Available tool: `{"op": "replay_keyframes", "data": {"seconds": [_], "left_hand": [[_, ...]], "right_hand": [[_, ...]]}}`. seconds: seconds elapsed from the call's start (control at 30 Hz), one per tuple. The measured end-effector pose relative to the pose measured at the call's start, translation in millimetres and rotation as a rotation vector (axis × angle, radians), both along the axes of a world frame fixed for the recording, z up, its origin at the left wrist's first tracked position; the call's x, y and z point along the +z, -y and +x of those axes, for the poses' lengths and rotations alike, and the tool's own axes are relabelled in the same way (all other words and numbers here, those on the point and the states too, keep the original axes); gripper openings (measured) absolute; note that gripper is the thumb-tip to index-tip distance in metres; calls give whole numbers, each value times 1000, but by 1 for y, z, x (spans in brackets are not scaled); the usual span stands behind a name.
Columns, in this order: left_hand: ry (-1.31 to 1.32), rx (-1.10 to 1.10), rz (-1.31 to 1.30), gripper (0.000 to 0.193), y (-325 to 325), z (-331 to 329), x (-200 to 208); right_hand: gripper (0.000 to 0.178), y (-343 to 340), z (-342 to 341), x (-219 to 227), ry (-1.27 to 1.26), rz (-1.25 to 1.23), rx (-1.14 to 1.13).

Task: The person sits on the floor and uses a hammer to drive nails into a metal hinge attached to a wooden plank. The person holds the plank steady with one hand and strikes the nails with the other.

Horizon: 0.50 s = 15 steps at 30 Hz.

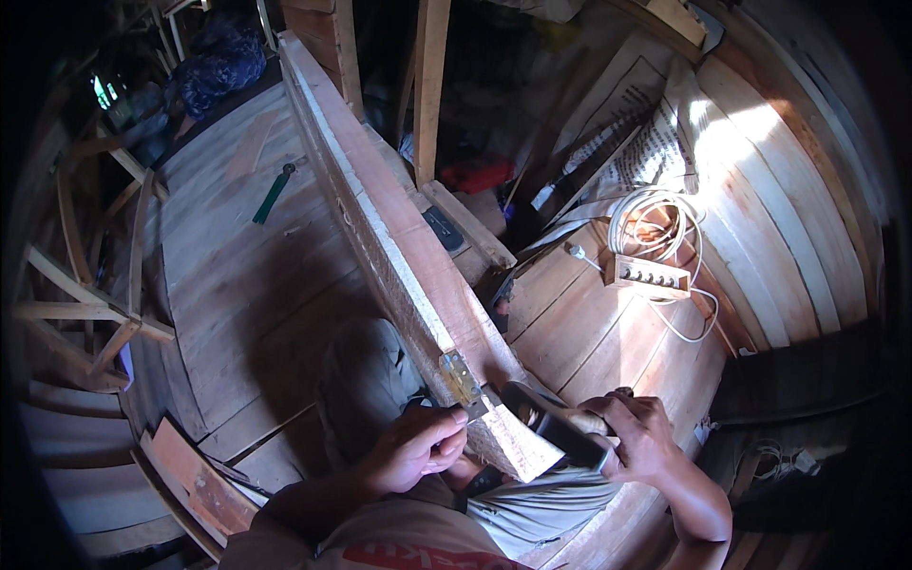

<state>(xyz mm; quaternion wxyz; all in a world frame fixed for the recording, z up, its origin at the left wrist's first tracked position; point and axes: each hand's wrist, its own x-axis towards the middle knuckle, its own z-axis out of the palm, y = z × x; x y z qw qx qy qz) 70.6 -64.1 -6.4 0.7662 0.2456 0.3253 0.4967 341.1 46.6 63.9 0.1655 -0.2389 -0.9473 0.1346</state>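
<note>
A long, pale wooden beam (415, 256) runs from the far upper left down to my lap, its sawn end (522, 456) between my hands. My right hand (644, 435) is closed around a dark metal hand plane (546, 418), which is tilted beside the right side of the beam's end. On the left, my hand (418, 445) is closed, with thumb and finger pinching a small dark flat metal piece (478, 408) at the beam's edge. Just beyond it, a worn yellowish metal piece (460, 376) lies on the beam.
A green-handled tool (274, 195) lies on the planks left of the beam. To the right are a wooden socket box (649, 275) and a coiled white cable (655, 223). A wooden post (430, 95) rises behind the beam. Curved frames (95, 304) stand at far left.
</note>
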Motion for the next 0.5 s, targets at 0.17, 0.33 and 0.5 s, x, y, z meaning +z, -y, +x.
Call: {"op": "replay_keyframes", "data": {"seconds": [0.17,0.33,0.5], "left_hand": [[147,-36,-72,42,-2,0,-3],[20,-29,-90,41,0,0,3],[-12,-34,-162,40,0,2,2]], "right_hand": [[44,-8,-6,-5,15,267,172],[52,-19,-15,-7,95,416,323],[53,-30,-15,-8,13,522,421]]}}
